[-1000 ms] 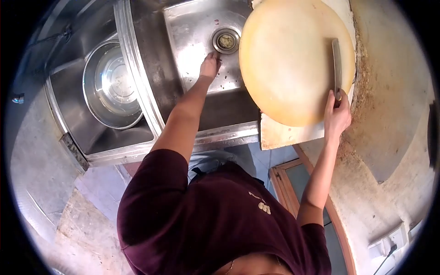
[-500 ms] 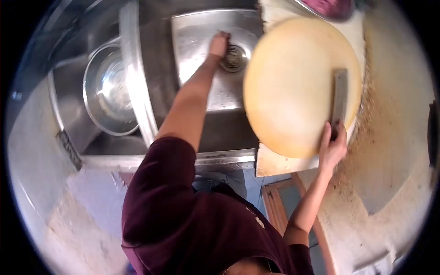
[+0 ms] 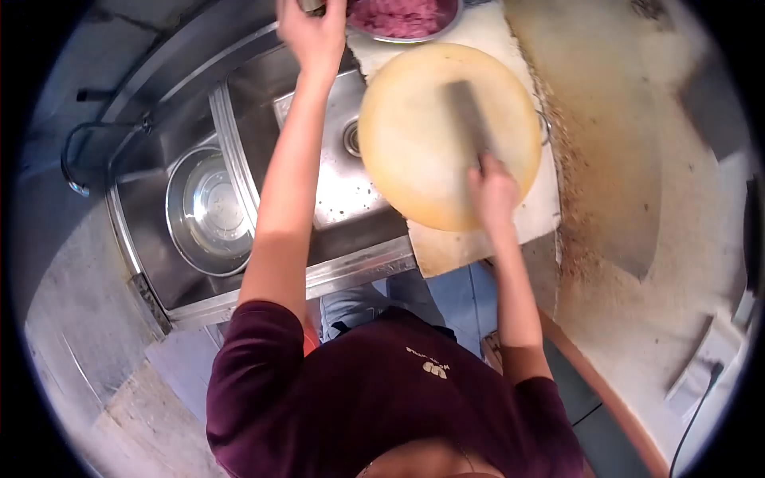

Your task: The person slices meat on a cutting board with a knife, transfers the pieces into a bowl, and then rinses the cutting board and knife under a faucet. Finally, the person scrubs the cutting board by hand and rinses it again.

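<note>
My right hand is closed round the handle of a cleaver, whose blurred rectangular blade is over a round, pale yellow chopping board. Up at the top edge of the view, my left hand has its thumb and fingers curled around something small and greyish. The frame edge cuts off the fingertips, so that thing cannot be made out. Close to the left hand, a metal bowl holds pink minced meat.
On the left is a double steel sink; a large metal basin stands in its left bowl, near a curved tap. The board rests on a pale sheet. Brown crumbs cover the counter at right, with a cable beyond.
My left hand has left the sink drain and moved up to the top edge. My right hand has brought the cleaver toward the middle of the board. The view has shifted.
</note>
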The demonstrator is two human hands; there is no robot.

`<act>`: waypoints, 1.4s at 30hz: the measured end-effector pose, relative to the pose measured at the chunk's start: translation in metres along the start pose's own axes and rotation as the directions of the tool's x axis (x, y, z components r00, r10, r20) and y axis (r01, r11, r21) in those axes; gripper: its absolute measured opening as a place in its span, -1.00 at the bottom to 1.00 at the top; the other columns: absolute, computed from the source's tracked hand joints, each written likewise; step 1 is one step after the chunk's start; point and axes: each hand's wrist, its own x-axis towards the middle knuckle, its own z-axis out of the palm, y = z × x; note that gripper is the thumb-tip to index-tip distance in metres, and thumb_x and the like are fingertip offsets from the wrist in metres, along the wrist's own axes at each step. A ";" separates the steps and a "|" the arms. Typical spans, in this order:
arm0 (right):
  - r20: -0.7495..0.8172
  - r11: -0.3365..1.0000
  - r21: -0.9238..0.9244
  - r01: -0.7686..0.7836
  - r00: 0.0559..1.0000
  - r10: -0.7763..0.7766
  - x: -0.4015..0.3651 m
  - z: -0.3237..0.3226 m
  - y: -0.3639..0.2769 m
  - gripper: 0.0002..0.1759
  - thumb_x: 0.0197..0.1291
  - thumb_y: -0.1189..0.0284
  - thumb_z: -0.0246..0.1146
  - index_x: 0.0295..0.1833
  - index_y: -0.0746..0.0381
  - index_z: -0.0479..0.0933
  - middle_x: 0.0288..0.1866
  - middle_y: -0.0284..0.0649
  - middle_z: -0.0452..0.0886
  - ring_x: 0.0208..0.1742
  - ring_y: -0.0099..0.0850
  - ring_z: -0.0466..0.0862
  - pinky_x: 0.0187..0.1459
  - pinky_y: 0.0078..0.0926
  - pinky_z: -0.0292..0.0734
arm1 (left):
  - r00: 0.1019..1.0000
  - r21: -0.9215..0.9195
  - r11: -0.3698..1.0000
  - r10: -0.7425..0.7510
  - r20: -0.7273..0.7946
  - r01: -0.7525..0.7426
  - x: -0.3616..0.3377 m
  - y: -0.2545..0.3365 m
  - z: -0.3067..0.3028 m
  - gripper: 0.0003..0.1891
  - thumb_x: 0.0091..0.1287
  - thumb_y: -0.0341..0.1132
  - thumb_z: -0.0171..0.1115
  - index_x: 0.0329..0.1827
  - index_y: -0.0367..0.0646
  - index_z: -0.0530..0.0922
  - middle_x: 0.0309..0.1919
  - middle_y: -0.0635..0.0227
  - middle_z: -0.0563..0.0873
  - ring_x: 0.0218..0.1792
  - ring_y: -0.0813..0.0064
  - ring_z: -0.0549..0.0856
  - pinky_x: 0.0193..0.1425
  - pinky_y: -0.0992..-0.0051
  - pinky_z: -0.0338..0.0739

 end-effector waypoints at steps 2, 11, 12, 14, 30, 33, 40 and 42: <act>0.033 0.993 0.047 0.109 0.993 -0.111 -0.015 0.022 -0.032 -0.74 0.00 0.40 0.19 -0.19 0.31 0.46 -0.37 0.00 0.58 -0.31 -0.12 0.63 -0.24 -0.16 0.55 | 0.926 -0.019 0.981 -0.173 0.336 0.191 0.007 0.009 0.017 -0.76 0.25 -0.22 0.21 -0.21 -0.24 0.59 -0.31 0.21 0.65 -0.29 0.34 0.63 -0.14 0.52 0.47; 0.010 0.997 0.074 -0.028 1.000 0.027 0.024 -0.035 -0.005 -0.78 0.02 0.40 0.15 -0.23 0.27 0.55 -0.36 0.01 0.60 -0.33 -0.07 0.63 -0.25 -0.14 0.54 | 0.701 0.047 0.955 0.182 0.689 -0.294 -0.007 -0.030 0.036 -0.75 0.18 -0.41 0.14 -0.08 -0.10 0.61 -0.11 0.18 0.63 -0.08 0.22 0.62 0.03 0.41 0.49; 0.024 0.997 0.025 -0.077 0.997 0.076 0.041 -0.044 0.009 -0.79 0.03 0.41 0.12 -0.24 0.26 0.55 -0.36 0.02 0.60 -0.33 -0.06 0.63 -0.25 -0.13 0.54 | 0.738 0.071 0.980 0.091 0.669 -0.186 -0.006 -0.027 0.032 -0.77 0.18 -0.42 0.12 -0.11 -0.10 0.62 -0.15 0.18 0.64 -0.10 0.22 0.62 0.00 0.39 0.49; 0.013 0.996 -0.002 -0.088 0.996 0.088 0.063 -0.043 0.021 -0.80 0.05 0.41 0.10 -0.25 0.26 0.55 -0.35 0.03 0.61 -0.34 -0.05 0.64 -0.24 -0.10 0.53 | 0.813 0.066 0.994 0.034 0.581 -0.089 -0.010 -0.026 0.023 -0.78 0.19 -0.44 0.08 -0.15 -0.10 0.63 -0.22 0.17 0.63 -0.17 0.21 0.63 -0.05 0.37 0.50; 0.317 0.719 0.689 -0.094 0.931 -0.182 -0.040 -0.015 -0.057 -0.87 0.14 0.44 0.13 -0.40 0.23 0.51 -0.56 -0.25 0.55 -0.48 -0.40 0.58 -0.42 -0.50 0.46 | 0.589 0.170 0.827 -0.510 0.627 0.536 -0.051 -0.100 -0.006 -0.72 0.35 -0.28 0.02 -0.07 -0.28 0.56 -0.26 0.26 0.66 -0.31 0.54 0.62 -0.22 0.54 0.49; 0.464 0.329 0.841 -0.430 0.885 -0.031 -0.025 -0.022 0.011 -0.75 0.23 0.33 0.16 -0.46 0.20 0.44 -0.64 -0.34 0.49 -0.61 -0.56 0.46 -0.54 -0.65 0.35 | 0.487 0.150 0.658 -0.672 0.558 0.738 -0.061 -0.086 -0.015 -0.59 0.37 -0.09 0.02 0.02 -0.29 0.48 -0.22 0.20 0.64 -0.31 0.49 0.63 -0.22 0.51 0.57; 0.581 0.062 0.801 -0.595 0.799 0.158 -0.036 -0.011 0.038 -0.80 0.25 0.33 0.16 -0.39 0.19 0.44 -0.65 -0.32 0.49 -0.67 -0.57 0.47 -0.60 -0.65 0.37 | 0.223 0.003 0.344 -0.616 0.756 0.939 -0.031 -0.045 0.030 -0.60 0.32 -0.34 -0.01 0.16 -0.38 0.26 -0.09 -0.02 0.58 -0.19 0.24 0.68 -0.18 0.42 0.66; 0.573 0.104 0.800 -0.590 0.804 0.158 -0.036 -0.008 0.036 -0.82 0.27 0.35 0.13 -0.32 0.22 0.44 -0.64 -0.32 0.48 -0.68 -0.57 0.46 -0.60 -0.65 0.36 | 0.133 -0.004 0.205 -0.622 0.771 0.979 -0.034 -0.053 0.042 -0.66 0.27 -0.44 0.00 0.09 -0.39 0.32 -0.12 0.04 0.59 -0.21 0.24 0.68 -0.20 0.42 0.67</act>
